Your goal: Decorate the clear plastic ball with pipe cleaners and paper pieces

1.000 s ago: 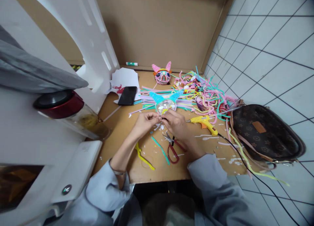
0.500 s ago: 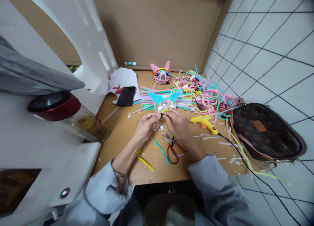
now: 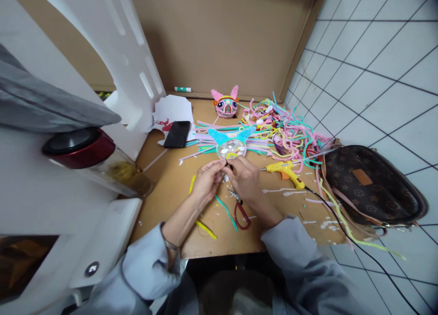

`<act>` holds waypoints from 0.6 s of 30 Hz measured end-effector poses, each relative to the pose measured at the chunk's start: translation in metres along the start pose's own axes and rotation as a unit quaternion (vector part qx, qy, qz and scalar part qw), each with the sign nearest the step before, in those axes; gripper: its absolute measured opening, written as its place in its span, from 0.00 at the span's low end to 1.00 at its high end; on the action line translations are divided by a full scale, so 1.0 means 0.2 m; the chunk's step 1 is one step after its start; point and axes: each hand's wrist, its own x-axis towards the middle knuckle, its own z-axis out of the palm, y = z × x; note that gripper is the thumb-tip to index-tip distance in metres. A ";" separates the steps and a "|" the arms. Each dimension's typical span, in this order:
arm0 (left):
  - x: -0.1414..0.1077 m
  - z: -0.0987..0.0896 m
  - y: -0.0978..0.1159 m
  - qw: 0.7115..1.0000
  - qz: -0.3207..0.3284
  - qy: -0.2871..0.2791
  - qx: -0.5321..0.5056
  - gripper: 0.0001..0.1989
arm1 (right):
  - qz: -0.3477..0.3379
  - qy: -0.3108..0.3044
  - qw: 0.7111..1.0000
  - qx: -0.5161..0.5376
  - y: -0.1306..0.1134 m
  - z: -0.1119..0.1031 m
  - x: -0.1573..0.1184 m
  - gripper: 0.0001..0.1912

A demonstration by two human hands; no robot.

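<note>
My left hand (image 3: pixel 207 180) and my right hand (image 3: pixel 244 178) meet over the middle of the table, both closed in a pinch. A small black strip (image 3: pixel 227 162), perhaps pipe cleaner, is between their fingertips, partly hidden by the fingers. Just beyond lies a clear round animal head (image 3: pixel 224 152) with fuzzy blue ears (image 3: pixel 218 138). Red-handled scissors (image 3: pixel 242 217) lie partly under my right hand. Near my left wrist are a yellow pipe cleaner (image 3: pixel 207 229) and a teal pipe cleaner (image 3: pixel 228 213). A yellow glue gun (image 3: pixel 285 172) rests to the right.
A finished-looking pink-eared head (image 3: pixel 226 108) stands at the back, beside a tangled pipe cleaner heap (image 3: pixel 290 132). Left are a black phone (image 3: pixel 177 134), white paper (image 3: pixel 174 109) and a red-lidded bottle (image 3: pixel 112 167). A brown bag (image 3: pixel 372 187) and the glue gun's cord (image 3: pixel 342 224) are right.
Both hands have shifted slightly toward me, still pinching the black strip. My right hand covers more of the scissors, and more of the yellow pipe cleaner shows beside my left hand.
</note>
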 end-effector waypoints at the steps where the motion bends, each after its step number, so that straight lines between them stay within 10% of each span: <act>1: 0.00 0.00 0.00 1.000 -0.002 -0.005 0.001 0.19 | 0.004 0.005 1.000 0.017 0.01 0.00 0.00 0.06; 18: 0.00 -0.03 0.09 0.991 0.020 -0.076 0.111 0.25 | 0.017 -0.015 0.978 0.206 0.08 -0.06 0.08 0.03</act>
